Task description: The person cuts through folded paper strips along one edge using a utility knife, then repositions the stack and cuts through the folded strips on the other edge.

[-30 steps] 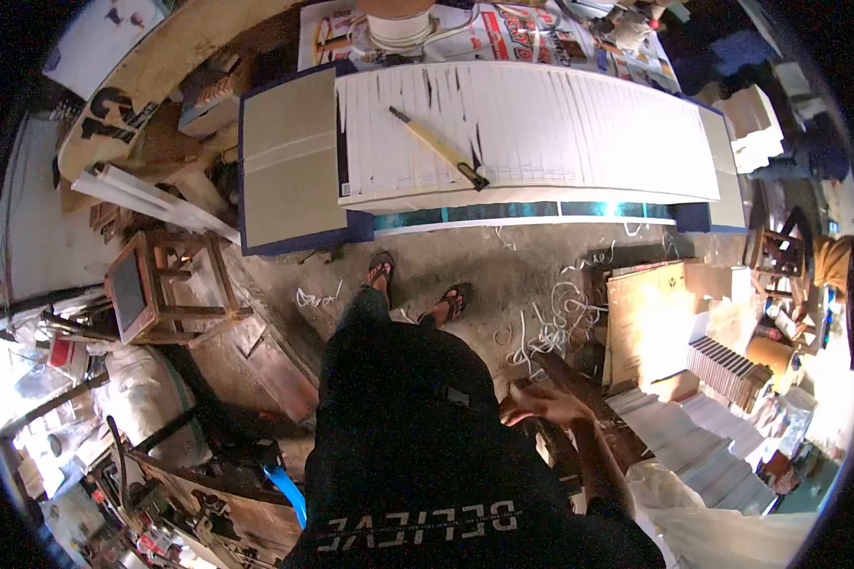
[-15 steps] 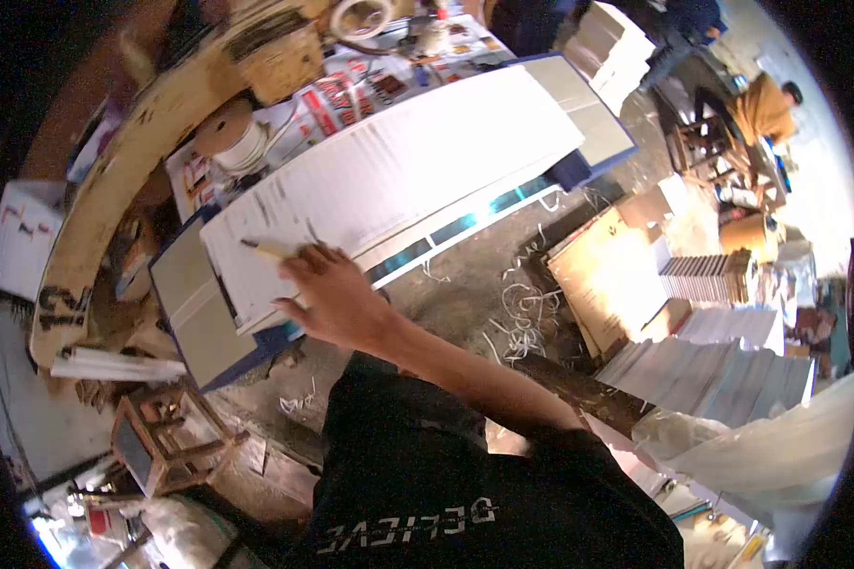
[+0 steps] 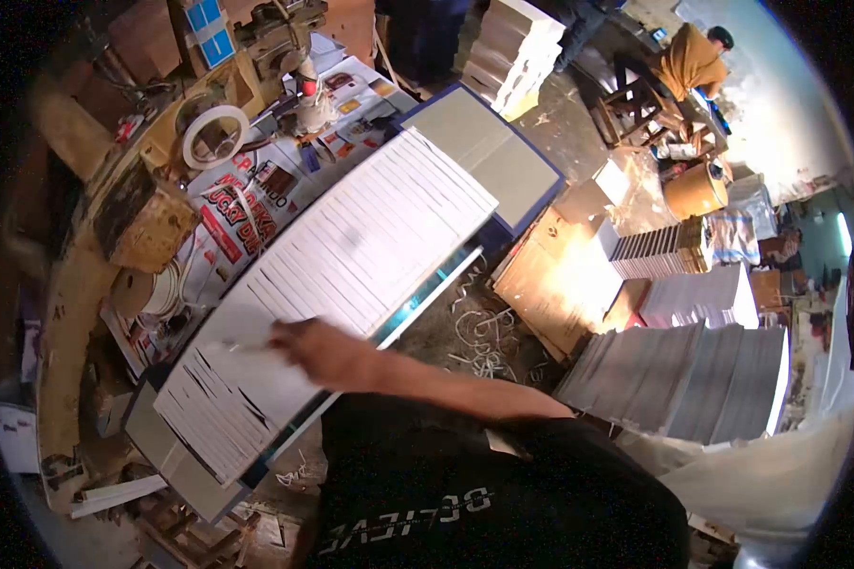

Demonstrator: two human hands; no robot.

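My right hand (image 3: 324,355), smeared by motion, is closed around a slim pale stick-like tool (image 3: 235,347) whose kind I cannot make out. It is over the near-left part of a long row of white paper blocks (image 3: 351,237), packed side by side with dark gaps between them. A grey board with blue edges (image 3: 489,152) lies at the far end of the row, and another grey board (image 3: 166,446) at the near end. My left hand is not in view.
A white tape roll (image 3: 215,137), a spool of cord (image 3: 147,289) and printed sheets (image 3: 247,204) lie left of the row. Paper stacks (image 3: 674,379) and a cardboard sheet (image 3: 550,284) stand to the right. Loose white strips (image 3: 484,341) litter the floor. A person (image 3: 690,62) sits at the back right.
My view has turned, so the row looks more steeply slanted. My right hand is still over its near end with the tool, now more blurred. Dark gaps between the blocks show more clearly.
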